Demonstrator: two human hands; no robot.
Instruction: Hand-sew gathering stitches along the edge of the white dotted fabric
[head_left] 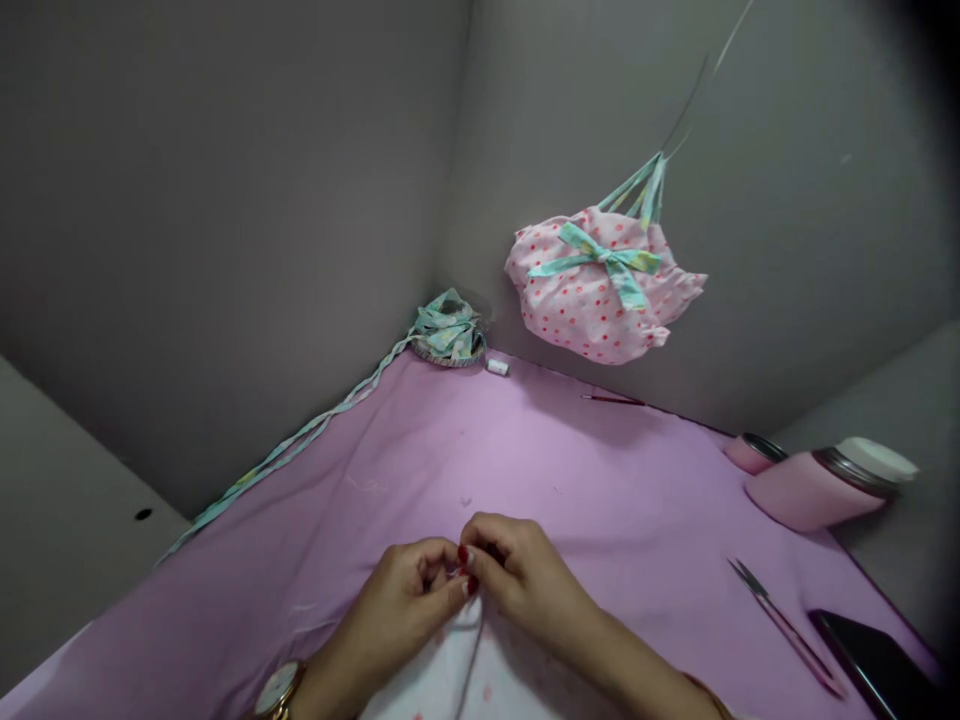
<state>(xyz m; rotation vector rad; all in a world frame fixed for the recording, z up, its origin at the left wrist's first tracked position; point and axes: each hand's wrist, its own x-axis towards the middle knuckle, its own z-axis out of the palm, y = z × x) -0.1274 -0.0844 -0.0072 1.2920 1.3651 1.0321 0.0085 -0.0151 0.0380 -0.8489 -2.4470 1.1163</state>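
Note:
White fabric with faint pink dots (442, 670) lies at the bottom middle, its upper tip gathered between my hands. My left hand (409, 595) pinches that tip from the left, thumb and forefinger pressed together. From the other side my right hand (517, 570) pinches the same spot, and the two thumbs meet there. Whether a needle or thread is between the fingertips I cannot make out. A watch sits on my left wrist.
Thread snips (787, 630), a black phone (874, 665) and a pink jar (821, 488) with white lid lie on the right. At the back are a basket of green fabric strips (450, 328), a white spool (497, 367) and a thin red tool (613, 400). A dotted pink garment (600, 300) hangs on the wall.

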